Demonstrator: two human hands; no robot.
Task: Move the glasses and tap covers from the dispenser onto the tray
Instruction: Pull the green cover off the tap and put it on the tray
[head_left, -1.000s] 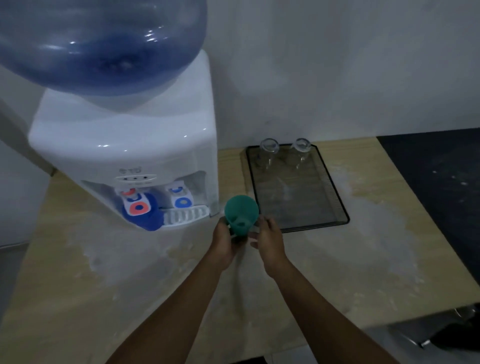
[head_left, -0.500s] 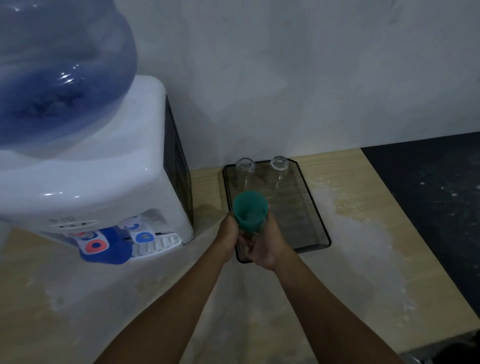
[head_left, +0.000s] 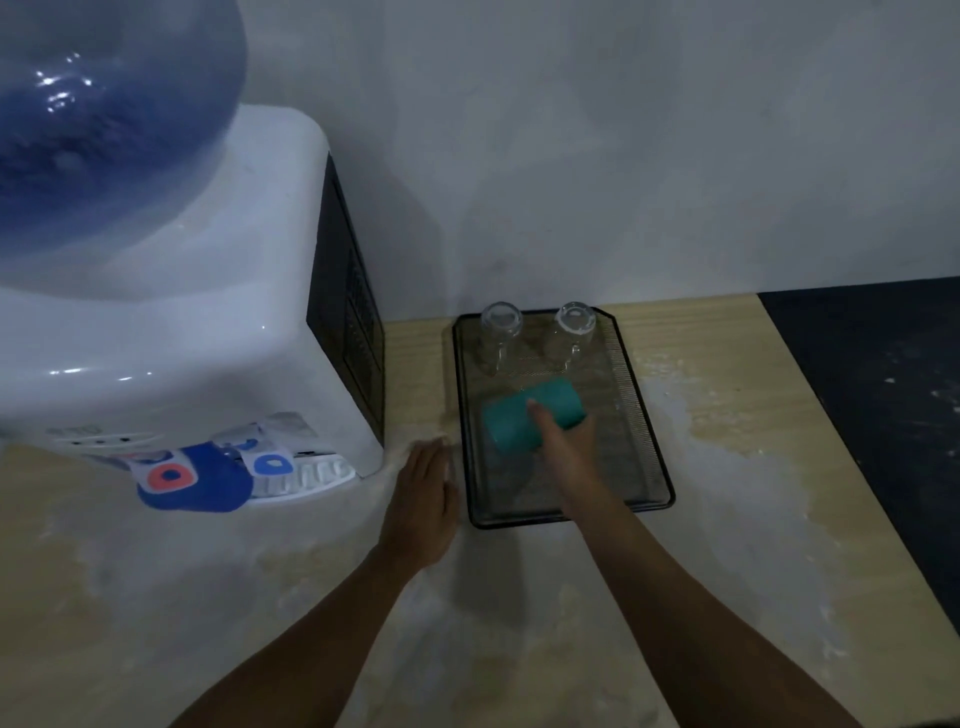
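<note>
Two bare forearms reach in from the near edge of the wooden counter (head_left: 727, 364), which is smeared with pale, chalky patches. The left hand (head_left: 423, 499) lies palm-down just outside the tray's left rim, fingers straight and close together, holding nothing; whether it presses the counter or hovers over it I cannot tell. The right hand (head_left: 563, 447) stretches over the black mesh tray (head_left: 647, 415), its fingers laid along the side of one teal tap cover (head_left: 530, 415); how far they curl around it is hidden, so I cannot say whether it is gripped or only touched. That cover lies on its side across the middle of the tray, its ends pointing toward two and eight o'clock. Beyond it, at twelve o'clock along the tray's far edge, stand two clear glasses: the left glass (head_left: 500, 335) and the right glass (head_left: 572, 332), side by side with a gap between them, both apparently mouth-down with small handles. Off at nine to ten o'clock sits one white water dispenser (head_left: 171, 332), with a large blue bottle (head_left: 104, 114) on top. On its front I count two taps, and one blue tap cover (head_left: 208, 486) sits over the left, red-marked one, above the white drip grille.
</note>
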